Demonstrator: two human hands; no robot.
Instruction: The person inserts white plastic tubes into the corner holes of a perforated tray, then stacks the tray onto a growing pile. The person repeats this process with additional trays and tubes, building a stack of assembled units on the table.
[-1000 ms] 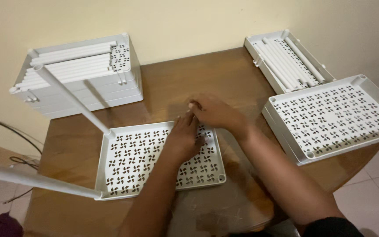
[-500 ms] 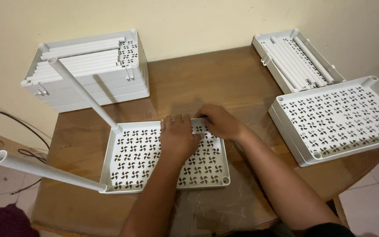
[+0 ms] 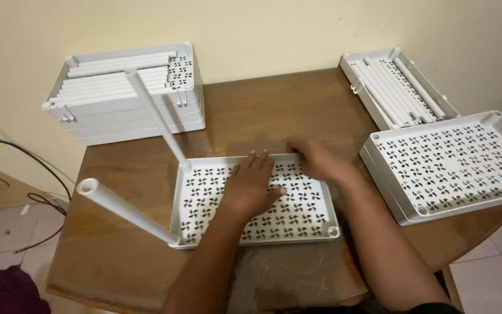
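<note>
shelf tray: white plastic, rectangular w/ raised rim; floor pierced by rows of pinwheel-shaped cutouts; lies flat mid-tabletop, toward the front edge; round socket shows at its front-right corner
poles: 2 white tubes stand in the tray's left corner sockets; one at the front-left corner, one at the back-left; both lean up toward the camera, ends open
left hand: palm down on the tray's perforated floor, fingers spread flat, gripping nothing; seems to press the tray down
right hand: at the tray's back rim, near the back-right corner; blurred, fingers curled; cannot tell whether they pinch sth small or just the rim
risk 1: poles look only pushed into sockets; a nudge from a forearm could tip or pop one out, prob. the front-left one, closest to the left arm
risk 2: if the left hand lifts, the tray could slide on the smooth wood while the right works at the rim; the tall poles would lever it over
risk 3: a socket part seated crooked could jam or crack thin plastic; judgement only
tabletop: brown wood, scuffed pale near the front edge
left stack: same white trays piled at the back-left corner, loose poles laid on top
right tray: stacked pair at the right edge, overhanging a bit
pole tray: back-right corner, more poles in it, against the wall
</note>
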